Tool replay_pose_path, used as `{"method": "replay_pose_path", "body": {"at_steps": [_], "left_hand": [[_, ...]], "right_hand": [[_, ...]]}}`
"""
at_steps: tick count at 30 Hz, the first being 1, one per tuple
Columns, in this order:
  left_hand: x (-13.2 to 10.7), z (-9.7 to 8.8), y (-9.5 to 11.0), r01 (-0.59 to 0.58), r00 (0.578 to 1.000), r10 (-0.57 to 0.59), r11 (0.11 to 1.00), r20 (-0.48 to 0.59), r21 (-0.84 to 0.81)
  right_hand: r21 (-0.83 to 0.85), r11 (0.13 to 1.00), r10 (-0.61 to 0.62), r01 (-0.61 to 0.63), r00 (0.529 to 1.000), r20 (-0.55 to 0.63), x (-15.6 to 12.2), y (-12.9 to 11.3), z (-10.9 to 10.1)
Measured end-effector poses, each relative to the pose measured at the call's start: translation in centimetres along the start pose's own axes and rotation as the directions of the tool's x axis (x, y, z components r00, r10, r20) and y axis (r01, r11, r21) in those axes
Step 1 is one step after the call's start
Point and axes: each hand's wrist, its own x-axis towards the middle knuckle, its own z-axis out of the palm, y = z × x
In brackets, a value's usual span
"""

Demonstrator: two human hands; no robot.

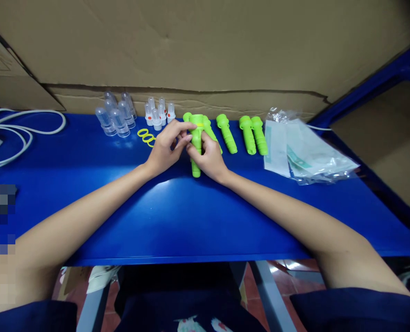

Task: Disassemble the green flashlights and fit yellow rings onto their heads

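Note:
A bright green flashlight body [196, 168] stands tilted between my hands, its threaded top pointing away from me. My right hand [210, 159] is closed round its middle. A yellow ring [200, 124] sits round the body just below the threads. My left hand [166, 145] has its index fingertip against this ring and its thumb bent in close to the neck, the fingers pinched. Loose yellow rings [143, 133] lie just left of my left hand, partly hidden by it. Behind my right hand are more green flashlight bodies [208, 129], partly covered.
Clear plastic caps [119, 123] and small white-based bulb units [156, 120] stand at the back left. Further green bodies [227, 133] lie right of my hands, beside clear plastic bags [308, 147]. A white cable [28, 133] loops at left. Cardboard [191, 46] walls the blue table's [191, 221] back.

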Motion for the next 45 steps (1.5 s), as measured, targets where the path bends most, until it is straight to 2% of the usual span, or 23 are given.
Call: {"method": "replay_pose_path", "body": {"at_steps": [3,7,14,25,31,37,40,45], "left_hand": [[0.2,-0.2,0.2,-0.001,1.000,0.001,1.000,0.012,-0.003],[0.3,-0.4,0.4,0.032,0.999,-0.032,0.999,0.030,-0.012],[-0.1,-0.3,0.4,0.161,0.986,-0.159,0.986,0.049,-0.031],[0.1,-0.7,0.6,0.168,0.983,-0.163,0.985,0.084,-0.048],[0.2,-0.8,0.5,0.185,0.980,-0.179,0.980,0.089,-0.069],[-0.1,-0.5,0.5,0.155,0.985,-0.147,0.985,0.095,-0.081],[-0.8,0.0,-0.3,0.218,0.974,-0.209,0.968,0.082,-0.124],[-1.4,0.3,-1.8,0.305,0.952,-0.301,0.937,0.046,-0.169]], "right_hand": [[-0.110,0.994,-0.025,0.017,0.997,-0.075,0.0,0.4,0.1],[-0.172,0.985,0.009,-0.022,0.997,-0.079,-0.2,0.6,0.1],[-0.135,0.991,0.014,-0.024,0.997,-0.076,-0.3,-0.4,0.0],[-0.113,0.993,0.032,-0.032,0.999,-0.007,-0.2,-0.8,-0.2],[-0.066,0.997,0.047,-0.046,0.999,0.014,-0.3,-0.7,-0.2],[-0.021,0.999,0.030,-0.030,1.000,-0.003,-0.2,-0.6,-0.3],[0.079,0.996,0.035,-0.037,0.999,0.019,0.1,-0.6,-0.3],[0.288,0.946,0.124,-0.150,0.986,0.108,0.3,-0.4,0.0]]}}
